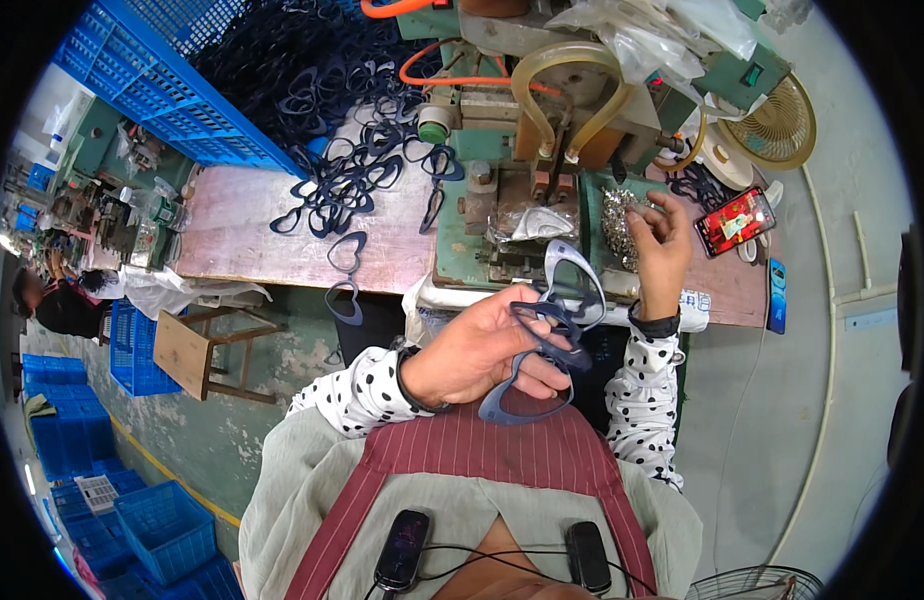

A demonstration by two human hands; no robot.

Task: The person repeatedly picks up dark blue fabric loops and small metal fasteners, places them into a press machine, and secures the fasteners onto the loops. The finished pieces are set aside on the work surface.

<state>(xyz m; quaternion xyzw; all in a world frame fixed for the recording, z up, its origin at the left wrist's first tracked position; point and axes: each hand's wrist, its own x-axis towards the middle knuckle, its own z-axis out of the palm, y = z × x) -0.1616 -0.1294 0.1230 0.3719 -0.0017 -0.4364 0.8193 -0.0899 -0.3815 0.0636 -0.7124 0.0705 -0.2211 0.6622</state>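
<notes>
Dark frames sit before the press, clamped in the left hand's grip. The right hand curls at the metal bits; whether its grip pinches one, I cannot tell. Picking a bit seems in hand; the next move calls for a clean pinch

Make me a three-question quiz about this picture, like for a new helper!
1. What does the left grip hold?
A: a spoon
B: blue heart-shaped loops
C: a hammer

2. True or false: the phone lies to the left of the pile of shiny bits.

3. Fill in: the big crate at the upper left is coloured ____.

Key: 1: B. 2: False, it lies to the right. 3: blue.
</notes>
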